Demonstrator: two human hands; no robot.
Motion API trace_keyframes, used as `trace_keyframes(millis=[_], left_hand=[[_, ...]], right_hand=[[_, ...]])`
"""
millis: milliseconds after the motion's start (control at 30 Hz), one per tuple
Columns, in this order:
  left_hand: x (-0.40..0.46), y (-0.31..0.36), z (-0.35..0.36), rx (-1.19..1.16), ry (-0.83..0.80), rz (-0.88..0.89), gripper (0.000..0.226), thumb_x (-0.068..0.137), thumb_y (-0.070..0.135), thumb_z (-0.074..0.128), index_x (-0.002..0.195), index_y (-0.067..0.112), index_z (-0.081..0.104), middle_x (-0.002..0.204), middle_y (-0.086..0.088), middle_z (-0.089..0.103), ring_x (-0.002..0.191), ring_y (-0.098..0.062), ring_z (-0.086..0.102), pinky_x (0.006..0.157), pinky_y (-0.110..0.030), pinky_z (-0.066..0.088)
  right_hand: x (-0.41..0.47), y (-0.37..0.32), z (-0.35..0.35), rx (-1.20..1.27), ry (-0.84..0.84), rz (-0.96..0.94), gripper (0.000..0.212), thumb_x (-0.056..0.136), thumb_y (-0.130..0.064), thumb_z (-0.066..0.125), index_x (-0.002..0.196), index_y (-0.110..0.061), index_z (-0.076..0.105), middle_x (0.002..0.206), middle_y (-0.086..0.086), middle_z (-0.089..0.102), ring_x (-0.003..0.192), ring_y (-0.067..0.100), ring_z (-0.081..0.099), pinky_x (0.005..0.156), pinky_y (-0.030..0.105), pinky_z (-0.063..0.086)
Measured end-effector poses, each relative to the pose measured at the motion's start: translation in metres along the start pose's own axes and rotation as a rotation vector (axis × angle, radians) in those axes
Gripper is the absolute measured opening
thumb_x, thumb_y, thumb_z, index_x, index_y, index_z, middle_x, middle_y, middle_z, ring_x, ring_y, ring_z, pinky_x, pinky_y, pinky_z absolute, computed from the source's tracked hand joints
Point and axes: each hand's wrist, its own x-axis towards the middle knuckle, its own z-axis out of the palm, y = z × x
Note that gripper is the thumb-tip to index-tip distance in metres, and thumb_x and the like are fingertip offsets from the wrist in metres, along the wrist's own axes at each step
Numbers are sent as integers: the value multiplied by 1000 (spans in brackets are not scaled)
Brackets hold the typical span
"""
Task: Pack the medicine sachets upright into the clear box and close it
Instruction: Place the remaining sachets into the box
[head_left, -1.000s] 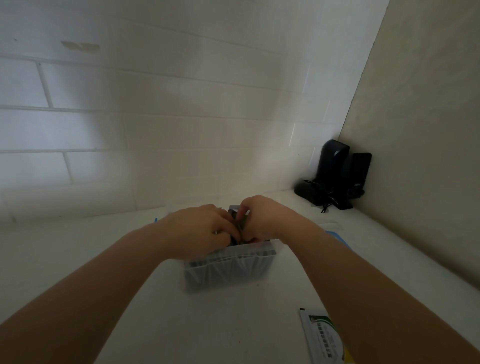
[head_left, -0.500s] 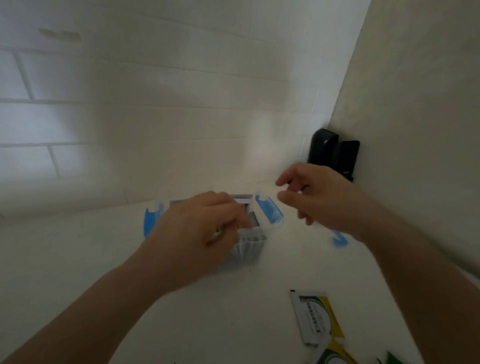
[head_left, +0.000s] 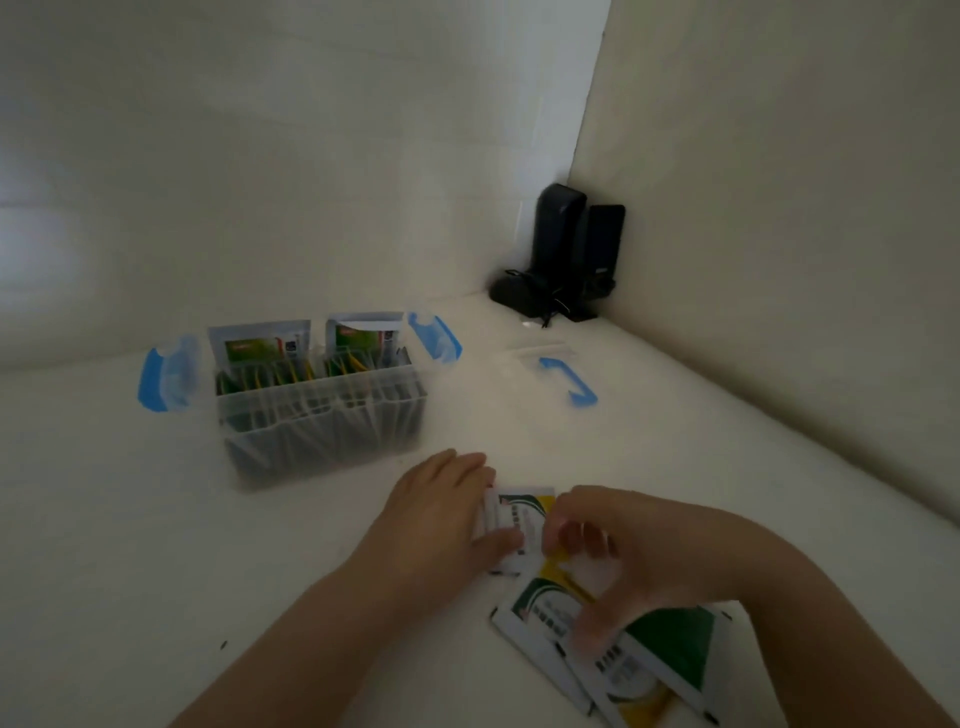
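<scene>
Sachets (head_left: 521, 525) lie loose on the white table (head_left: 130, 571) at the lower right, in front of and to the right of the clear box (head_left: 319, 415). Uppermost sachet position: between both hands. Left hand (head_left: 441, 514): fingers straight and together, resting along the sachet's left edge, thumb beneath its lower corner. Right hand (head_left: 618, 551): fingers curled over the sachet's right side; motion blur prevents confirming a firm pinch. Two further sachets (head_left: 644, 660) overlap flat below the right hand, partly covered by it. Clear box: uncovered, both blue latches (head_left: 169, 374) folded outward, two rows of sachets standing upright inside. Clear lid (head_left: 556, 364) with blue clip: flat on the table, right of the box, apart from it. Black devices (head_left: 566, 254) occupy the far corner.
</scene>
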Motion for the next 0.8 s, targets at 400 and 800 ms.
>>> trace_keyframes(millis=[400, 800], left_hand=[[-10, -13, -15, -543, 277, -2, 36, 83, 8, 57, 90, 39, 39, 86, 21, 54, 72, 2, 59, 59, -16, 51], [-20, -12, -20, -413, 154, 37, 16, 85, 25, 58, 79, 40, 57, 88, 21, 61, 87, 4, 55, 69, -8, 38]], right_hand=[[32, 9, 24, 99, 293, -208, 40, 70, -40, 72, 105, -39, 51, 100, -17, 45, 81, -11, 43, 69, 0, 36], [3, 16, 8, 54, 35, -63, 56, 63, -50, 74, 109, -53, 42, 108, -25, 42, 97, -8, 43, 80, 15, 39]])
